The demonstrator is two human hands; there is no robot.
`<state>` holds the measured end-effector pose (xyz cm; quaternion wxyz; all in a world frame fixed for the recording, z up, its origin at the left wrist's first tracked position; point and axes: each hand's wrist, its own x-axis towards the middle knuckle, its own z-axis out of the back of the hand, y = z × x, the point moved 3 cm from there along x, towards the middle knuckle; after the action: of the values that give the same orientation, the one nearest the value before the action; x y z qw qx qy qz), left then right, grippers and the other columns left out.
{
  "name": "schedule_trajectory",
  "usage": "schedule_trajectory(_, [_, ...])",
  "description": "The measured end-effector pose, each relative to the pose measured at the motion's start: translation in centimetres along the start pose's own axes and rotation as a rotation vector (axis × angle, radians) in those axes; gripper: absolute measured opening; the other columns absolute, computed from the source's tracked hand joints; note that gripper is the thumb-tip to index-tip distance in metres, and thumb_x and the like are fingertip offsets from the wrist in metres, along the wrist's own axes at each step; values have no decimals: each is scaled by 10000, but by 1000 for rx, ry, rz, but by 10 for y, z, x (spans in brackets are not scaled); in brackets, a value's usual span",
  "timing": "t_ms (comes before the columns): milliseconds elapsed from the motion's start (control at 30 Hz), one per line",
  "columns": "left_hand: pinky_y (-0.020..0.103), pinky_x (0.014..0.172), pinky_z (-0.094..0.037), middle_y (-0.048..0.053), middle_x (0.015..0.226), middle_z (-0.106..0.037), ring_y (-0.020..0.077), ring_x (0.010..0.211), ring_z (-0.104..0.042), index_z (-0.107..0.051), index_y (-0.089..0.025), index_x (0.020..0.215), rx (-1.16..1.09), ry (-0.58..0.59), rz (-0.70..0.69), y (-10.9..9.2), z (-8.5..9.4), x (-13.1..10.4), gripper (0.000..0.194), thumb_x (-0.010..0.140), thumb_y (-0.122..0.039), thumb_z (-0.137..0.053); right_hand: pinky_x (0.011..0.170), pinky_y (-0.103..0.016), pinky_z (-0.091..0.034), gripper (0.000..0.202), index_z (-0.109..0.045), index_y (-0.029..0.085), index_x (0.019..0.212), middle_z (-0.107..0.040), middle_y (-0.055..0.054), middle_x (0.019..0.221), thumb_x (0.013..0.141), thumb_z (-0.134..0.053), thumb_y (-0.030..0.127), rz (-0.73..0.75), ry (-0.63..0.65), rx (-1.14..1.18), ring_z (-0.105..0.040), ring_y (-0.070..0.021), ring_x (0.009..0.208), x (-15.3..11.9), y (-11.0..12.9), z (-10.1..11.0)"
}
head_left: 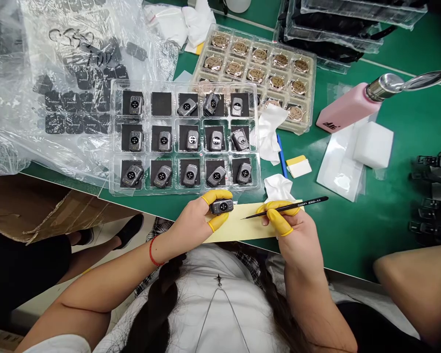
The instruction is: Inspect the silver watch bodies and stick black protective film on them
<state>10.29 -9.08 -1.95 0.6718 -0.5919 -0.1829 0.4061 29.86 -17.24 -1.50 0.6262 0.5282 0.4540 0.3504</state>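
My left hand [198,218], with yellow finger cots, grips a dark watch case [221,206] by its edges, back side up. My right hand [288,220], also in yellow cots, pinches black fine-tipped tweezers [305,203], whose points lie over a yellow sheet [238,228] at the table's near edge. The tips are a short way right of the watch case, not touching it. Just beyond my hands is a clear compartment tray [185,192] with similar watch cases on black squares; one top-row compartment shows only its black square [161,104].
A second tray [312,98] of round gold-toned pieces stands behind. Plastic bags [77,44] cover the left. White wipes [274,132], a blue tool [282,156], a pink bottle [343,110] and a white foam block [374,144] lie rightward. Another person's arm [415,284] rests at right.
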Motion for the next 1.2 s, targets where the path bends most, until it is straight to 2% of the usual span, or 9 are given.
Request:
schedule_trajectory(200, [338,896,-517,47,1089,-659,187,978,-647,-545,-233,1182,-232,14,46,1,0,0,393,801,-238,-643,694,-243,-467,51,-661,239,876,-636,29,712,855,-669,285,51,-105,138,-587,-105,658,-8,4,-18])
schedule_trajectory(400, [337,900,-517,69,1103,-645,183,991,-641,-546,-198,1157,-337,24,108,-6,3,1,398,772,-210,-647,724,-279,-472,62,-638,238,871,-628,26,708,867,-649,298,34,-101,135,-593,-125,677,-8,2,-36])
schedule_trajectory(833, [326,890,-519,68,1098,-642,174,981,-638,-544,-194,1160,-363,23,129,-6,3,1,411,765,-212,-657,734,-264,-471,47,-653,249,910,-622,28,711,882,-627,276,37,-91,157,-577,-116,686,-5,1,-39])
schedule_trajectory(1200, [336,889,-523,75,1097,-647,184,974,-643,-545,-187,1135,-371,5,143,-8,3,1,417,740,-234,-668,725,-295,-492,89,-657,241,904,-598,13,703,861,-643,317,40,-114,104,-570,-141,697,-5,-1,-38])
